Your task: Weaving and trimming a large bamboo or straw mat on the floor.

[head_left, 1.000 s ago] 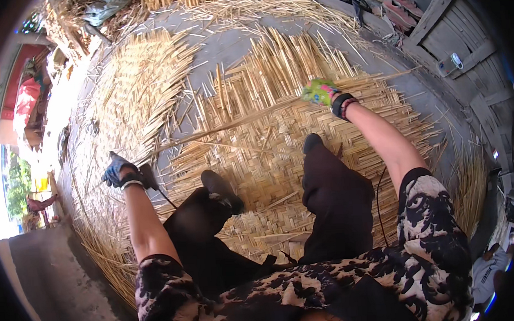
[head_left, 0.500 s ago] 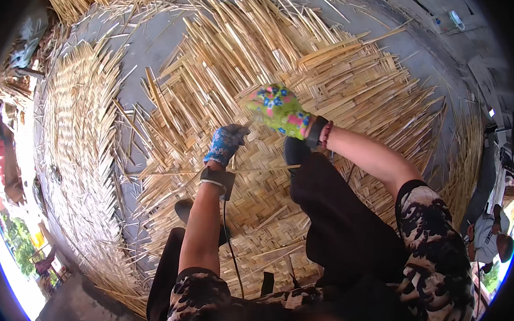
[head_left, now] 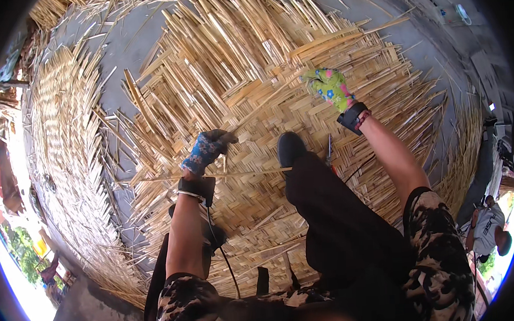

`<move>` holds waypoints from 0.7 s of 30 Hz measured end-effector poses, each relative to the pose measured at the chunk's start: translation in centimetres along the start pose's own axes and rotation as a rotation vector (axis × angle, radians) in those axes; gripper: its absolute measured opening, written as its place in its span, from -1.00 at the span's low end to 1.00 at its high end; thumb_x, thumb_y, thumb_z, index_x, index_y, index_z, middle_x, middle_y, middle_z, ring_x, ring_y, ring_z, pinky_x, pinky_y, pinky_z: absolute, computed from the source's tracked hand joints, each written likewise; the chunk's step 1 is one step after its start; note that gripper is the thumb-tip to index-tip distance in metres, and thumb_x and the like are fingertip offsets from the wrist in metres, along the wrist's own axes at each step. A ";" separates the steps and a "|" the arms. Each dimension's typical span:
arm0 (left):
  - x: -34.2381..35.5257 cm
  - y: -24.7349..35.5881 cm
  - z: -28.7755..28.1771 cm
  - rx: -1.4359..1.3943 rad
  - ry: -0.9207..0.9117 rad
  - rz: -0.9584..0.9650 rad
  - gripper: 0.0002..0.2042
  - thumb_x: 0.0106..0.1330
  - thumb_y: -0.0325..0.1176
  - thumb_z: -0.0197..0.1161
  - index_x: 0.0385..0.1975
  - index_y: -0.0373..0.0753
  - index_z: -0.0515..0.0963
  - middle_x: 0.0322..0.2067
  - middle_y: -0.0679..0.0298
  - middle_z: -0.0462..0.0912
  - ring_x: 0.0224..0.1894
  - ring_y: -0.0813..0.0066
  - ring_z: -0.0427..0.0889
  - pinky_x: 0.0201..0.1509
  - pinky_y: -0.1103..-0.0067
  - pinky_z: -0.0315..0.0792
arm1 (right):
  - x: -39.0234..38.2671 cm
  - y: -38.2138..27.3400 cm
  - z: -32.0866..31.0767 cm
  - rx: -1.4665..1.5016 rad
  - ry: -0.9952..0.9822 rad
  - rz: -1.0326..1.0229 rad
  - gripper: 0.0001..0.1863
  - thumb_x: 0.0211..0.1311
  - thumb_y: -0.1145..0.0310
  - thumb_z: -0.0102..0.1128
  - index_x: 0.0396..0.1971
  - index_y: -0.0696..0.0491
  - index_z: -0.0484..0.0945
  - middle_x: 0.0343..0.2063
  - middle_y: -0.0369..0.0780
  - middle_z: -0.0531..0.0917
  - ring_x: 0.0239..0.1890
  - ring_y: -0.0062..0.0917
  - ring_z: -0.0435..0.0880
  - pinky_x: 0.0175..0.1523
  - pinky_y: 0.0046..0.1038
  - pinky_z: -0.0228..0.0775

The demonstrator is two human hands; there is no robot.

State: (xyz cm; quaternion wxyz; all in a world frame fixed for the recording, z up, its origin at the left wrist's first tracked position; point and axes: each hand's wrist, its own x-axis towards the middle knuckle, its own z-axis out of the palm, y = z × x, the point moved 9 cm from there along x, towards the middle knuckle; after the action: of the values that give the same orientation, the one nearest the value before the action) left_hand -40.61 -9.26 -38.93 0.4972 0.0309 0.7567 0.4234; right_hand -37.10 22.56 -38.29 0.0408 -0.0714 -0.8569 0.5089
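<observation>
Beneath me lies a large woven mat (head_left: 301,120) of flat straw-coloured strips, with long loose ends fanning out at its far and right sides. My left hand (head_left: 206,150), in a blue patterned glove, is closed on one end of a pale strip (head_left: 266,105) over the weave. That strip runs slantwise up to my right hand (head_left: 329,90), gloved in green floral cloth and closed around its other end. Another thin strip (head_left: 252,173) lies crosswise nearer to me. My dark shoe (head_left: 291,149) rests on the mat between the hands.
A slim tool with a red part (head_left: 330,154) lies beside my right leg. To the left is a second woven mat (head_left: 64,141). Loose strips litter the grey floor (head_left: 129,45). A person in a grey shirt (head_left: 488,227) is at the far right.
My hands have moved apart, the left toward the left and the right toward the right. The strip between them now shows stretched out. The tool by my leg has come into sight.
</observation>
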 end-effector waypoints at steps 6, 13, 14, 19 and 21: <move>2.4 0.3 2.2 -0.037 -0.050 0.051 -0.76 0.18 -0.24 0.06 -0.44 -0.28 0.56 -0.64 0.42 0.53 -0.66 0.75 0.34 -0.57 0.76 0.26 | -4.1 1.2 -2.1 1.669 -0.686 0.476 -0.48 0.10 0.20 -0.07 -0.01 0.25 0.21 0.04 -0.06 0.27 0.09 -0.36 0.24 0.13 -0.45 0.09; 0.1 -1.6 1.6 0.072 -0.062 -0.048 -0.76 0.18 -0.23 0.06 -0.38 -0.27 0.55 -0.64 0.39 0.53 -0.66 0.76 0.37 -0.58 0.80 0.25 | -8.5 6.4 -1.4 0.647 -0.092 0.659 -0.59 0.11 0.26 -0.10 -0.04 0.10 0.30 -0.05 -0.14 0.40 -0.22 -0.41 0.49 -0.18 -0.40 0.33; 0.8 -0.3 3.3 0.046 -0.084 -0.020 -0.76 0.18 -0.23 0.06 -0.38 -0.27 0.55 -0.64 0.39 0.53 -0.66 0.76 0.37 -0.58 0.80 0.25 | -8.8 3.6 -3.5 0.322 -0.109 0.498 -0.59 0.09 0.28 -0.10 -0.04 0.08 0.30 -0.06 -0.15 0.41 -0.22 -0.41 0.49 -0.19 -0.43 0.34; 0.6 2.6 5.7 -0.098 -0.146 0.074 -0.77 0.19 -0.23 0.05 -0.33 -0.26 0.50 -0.63 0.38 0.53 -0.65 0.75 0.41 -0.58 0.80 0.25 | -9.2 -2.1 3.3 -0.321 -0.258 -0.039 -0.60 0.06 0.37 -0.10 -0.03 0.03 0.32 -0.08 -0.17 0.42 -0.17 -0.44 0.47 -0.19 -0.50 0.34; 0.6 4.9 7.1 -0.149 -0.187 0.142 -0.80 0.15 -0.36 0.04 -0.33 -0.35 0.48 -0.63 0.31 0.55 -0.67 0.70 0.38 -0.63 0.77 0.23 | -9.6 0.4 8.8 -0.007 -0.405 -0.018 -0.63 0.12 0.39 -0.16 -0.03 0.03 0.33 -0.05 -0.18 0.39 -0.08 -0.49 0.41 -0.08 -0.52 0.30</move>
State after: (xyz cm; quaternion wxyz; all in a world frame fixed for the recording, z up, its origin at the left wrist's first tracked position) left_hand -37.22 -1.56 -37.11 0.5352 0.0865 0.6695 0.5077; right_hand -28.83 13.53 -42.80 -0.1281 0.0398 -0.8500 0.5094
